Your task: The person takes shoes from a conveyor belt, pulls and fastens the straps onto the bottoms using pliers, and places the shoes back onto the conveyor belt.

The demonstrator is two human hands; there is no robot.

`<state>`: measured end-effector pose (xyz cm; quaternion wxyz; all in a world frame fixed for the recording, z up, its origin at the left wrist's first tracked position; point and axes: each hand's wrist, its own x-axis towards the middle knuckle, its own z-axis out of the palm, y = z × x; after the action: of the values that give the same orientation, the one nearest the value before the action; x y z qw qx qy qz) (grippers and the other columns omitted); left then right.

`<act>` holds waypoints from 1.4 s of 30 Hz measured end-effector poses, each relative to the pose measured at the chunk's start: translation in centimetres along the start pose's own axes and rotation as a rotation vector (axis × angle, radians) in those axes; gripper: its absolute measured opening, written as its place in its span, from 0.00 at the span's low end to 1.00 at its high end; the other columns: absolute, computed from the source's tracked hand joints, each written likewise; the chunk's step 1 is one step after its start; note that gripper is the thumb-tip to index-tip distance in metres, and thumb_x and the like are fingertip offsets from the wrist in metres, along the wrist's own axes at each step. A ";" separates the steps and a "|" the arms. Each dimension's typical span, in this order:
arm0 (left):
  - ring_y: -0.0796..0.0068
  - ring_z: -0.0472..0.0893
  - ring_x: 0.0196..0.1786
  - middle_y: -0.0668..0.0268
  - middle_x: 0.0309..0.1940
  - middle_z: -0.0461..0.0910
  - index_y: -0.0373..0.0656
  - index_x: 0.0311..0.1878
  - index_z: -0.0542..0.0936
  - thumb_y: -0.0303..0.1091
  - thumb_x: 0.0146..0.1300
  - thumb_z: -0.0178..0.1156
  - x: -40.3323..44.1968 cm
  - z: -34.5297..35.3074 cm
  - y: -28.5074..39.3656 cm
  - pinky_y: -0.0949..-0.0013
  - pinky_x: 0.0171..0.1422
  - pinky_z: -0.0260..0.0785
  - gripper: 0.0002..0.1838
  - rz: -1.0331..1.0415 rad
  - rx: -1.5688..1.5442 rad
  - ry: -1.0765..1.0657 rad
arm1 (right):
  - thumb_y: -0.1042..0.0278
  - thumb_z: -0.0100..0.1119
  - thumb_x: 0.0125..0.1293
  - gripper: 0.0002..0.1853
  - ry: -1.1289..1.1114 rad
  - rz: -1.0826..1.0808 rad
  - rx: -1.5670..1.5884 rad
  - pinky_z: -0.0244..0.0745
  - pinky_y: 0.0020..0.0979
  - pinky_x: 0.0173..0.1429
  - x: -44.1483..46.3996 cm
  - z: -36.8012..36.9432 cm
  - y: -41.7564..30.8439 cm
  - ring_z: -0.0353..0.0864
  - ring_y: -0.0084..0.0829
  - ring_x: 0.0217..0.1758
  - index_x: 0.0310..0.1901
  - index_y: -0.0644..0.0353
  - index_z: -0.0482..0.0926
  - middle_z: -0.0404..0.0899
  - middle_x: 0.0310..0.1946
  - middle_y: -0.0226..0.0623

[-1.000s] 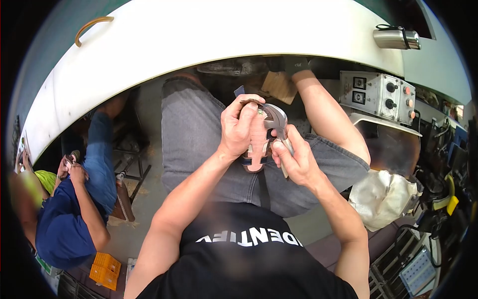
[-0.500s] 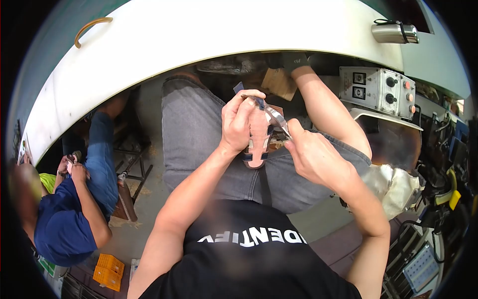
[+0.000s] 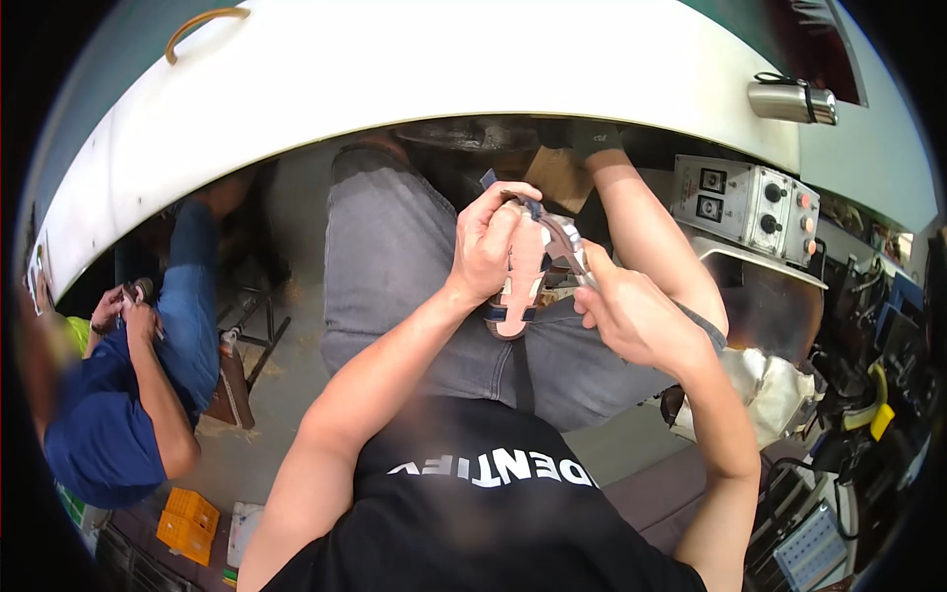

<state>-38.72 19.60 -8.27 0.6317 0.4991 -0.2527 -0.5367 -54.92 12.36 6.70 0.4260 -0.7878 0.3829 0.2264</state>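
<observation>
Over my lap, my left hand (image 3: 485,242) is wrapped around the top end of a sandal (image 3: 523,271), its pinkish sole side facing up. Dark straps fold over the sandal's edges with pale patches at their ends, and one dark strap end (image 3: 489,180) sticks up past my left fingers. My right hand (image 3: 636,301) is closed on metal pliers (image 3: 572,247), whose head meets the sandal's upper right edge beside a brownish strap. Whether the jaws grip that strap I cannot tell.
A white table (image 3: 444,69) curves ahead with a steel flask (image 3: 794,101) on it. To the right are a control box (image 3: 750,202) with knobs and a pale cloth (image 3: 755,395). Another person (image 3: 118,414) sits at left, handling a small object. An orange crate (image 3: 187,525) stands lower left.
My hands and the sandal have shifted slightly right in view, along with a tilt of the head view. The pliers have turned, and a brownish strap now shows beside them.
</observation>
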 end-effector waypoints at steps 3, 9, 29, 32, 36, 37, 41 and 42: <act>0.85 0.75 0.33 0.69 0.34 0.83 0.35 0.48 0.83 0.28 0.70 0.48 -0.1 0.1 0.3 0.77 0.39 0.69 0.14 0.012 -0.038 0.009 | 0.75 0.50 0.75 0.32 -0.111 0.154 0.282 0.81 0.41 0.42 -0.7 -1.7 -1.1 0.87 0.46 0.36 0.77 0.66 0.53 0.85 0.34 0.48; 0.86 0.76 0.33 0.69 0.34 0.83 0.35 0.49 0.82 0.28 0.71 0.48 0.0 0.2 -0.3 0.77 0.38 0.69 0.14 -0.021 -0.089 0.017 | 0.81 0.47 0.74 0.39 0.457 -0.233 0.037 0.76 0.27 0.39 -2.9 -3.7 -2.5 0.74 0.25 0.36 0.83 0.59 0.44 0.80 0.53 0.44; 0.80 0.77 0.44 0.64 0.46 0.80 0.36 0.62 0.77 0.36 0.78 0.45 -1.2 0.0 -1.0 0.74 0.49 0.71 0.19 0.132 0.005 -0.012 | 0.77 0.48 0.75 0.42 0.363 -0.077 0.263 0.79 0.49 0.48 2.3 3.8 0.4 0.85 0.61 0.43 0.83 0.56 0.37 0.83 0.46 0.62; 0.79 0.79 0.45 0.63 0.45 0.82 0.37 0.64 0.77 0.37 0.78 0.46 -1.8 0.2 -0.6 0.73 0.49 0.72 0.20 0.032 0.003 -0.002 | 0.81 0.46 0.76 0.41 0.201 0.003 0.364 0.80 0.37 0.50 0.4 2.3 -1.0 0.85 0.34 0.38 0.84 0.54 0.38 0.83 0.39 0.44; 0.79 0.79 0.42 0.65 0.41 0.83 0.38 0.65 0.76 0.37 0.78 0.45 -1.9 0.4 0.1 0.73 0.48 0.72 0.20 0.029 0.013 -0.024 | 0.80 0.47 0.77 0.42 0.099 -0.046 0.328 0.80 0.38 0.56 0.2 1.3 -1.4 0.88 0.38 0.43 0.84 0.55 0.36 0.85 0.41 0.48; 0.79 0.80 0.41 0.65 0.40 0.84 0.39 0.65 0.76 0.37 0.79 0.45 -1.9 0.3 0.1 0.73 0.48 0.73 0.20 0.016 0.004 -0.039 | 0.79 0.48 0.77 0.42 0.036 -0.025 0.299 0.80 0.38 0.57 0.4 1.1 -1.2 0.88 0.38 0.44 0.84 0.56 0.36 0.85 0.41 0.49; 0.84 0.75 0.40 0.71 0.38 0.81 0.41 0.69 0.75 0.35 0.79 0.43 -2.0 0.4 0.9 0.77 0.48 0.68 0.21 -0.027 -0.017 -0.063 | 0.77 0.48 0.77 0.41 -0.007 -0.006 0.373 0.81 0.37 0.56 0.9 0.2 -1.8 0.88 0.37 0.44 0.83 0.57 0.37 0.86 0.39 0.47; 0.84 0.75 0.40 0.71 0.38 0.81 0.41 0.69 0.75 0.35 0.79 0.43 -2.0 0.4 0.6 0.77 0.48 0.68 0.21 -0.028 -0.022 -0.061 | 0.77 0.48 0.77 0.41 -0.009 -0.003 0.370 0.81 0.37 0.56 0.9 0.2 -1.7 0.88 0.37 0.44 0.83 0.57 0.37 0.86 0.39 0.47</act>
<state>-39.43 21.25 -7.14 0.6215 0.4791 -0.2588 -0.5632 -53.02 12.74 6.83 0.5658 -0.6956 0.4147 0.1551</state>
